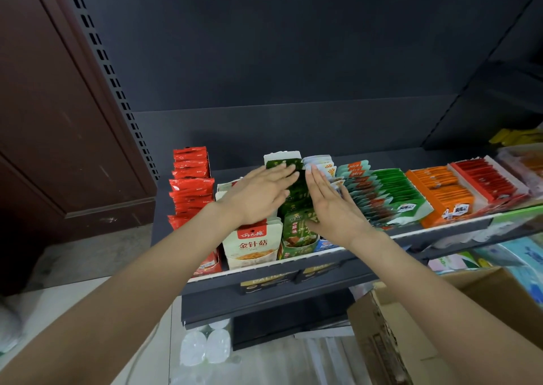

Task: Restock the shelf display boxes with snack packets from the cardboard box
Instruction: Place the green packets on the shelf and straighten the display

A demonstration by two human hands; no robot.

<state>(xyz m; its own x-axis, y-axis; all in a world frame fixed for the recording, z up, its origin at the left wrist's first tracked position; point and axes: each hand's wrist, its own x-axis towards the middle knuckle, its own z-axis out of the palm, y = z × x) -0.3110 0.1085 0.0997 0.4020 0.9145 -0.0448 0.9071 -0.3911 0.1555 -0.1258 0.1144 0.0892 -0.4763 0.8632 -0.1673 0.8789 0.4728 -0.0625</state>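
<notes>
A row of dark green snack packets (296, 192) stands in a green display box (298, 245) on the dark shelf (264, 277). My left hand (258, 195) lies flat against the row's left side, fingers straight. Against the row's right side presses my right hand (332, 205), fingers straight too. The row sits squeezed between both palms. The cardboard box (440, 326) stands open at the lower right, below the shelf.
Left of the green row stand white packets (251, 245) and red packets (191, 179). To the right are blue-white, green (393, 196), orange (440, 192) and red (487, 179) display boxes. Water bottles (205, 345) lie on the floor. A brown cabinet (58, 120) is at left.
</notes>
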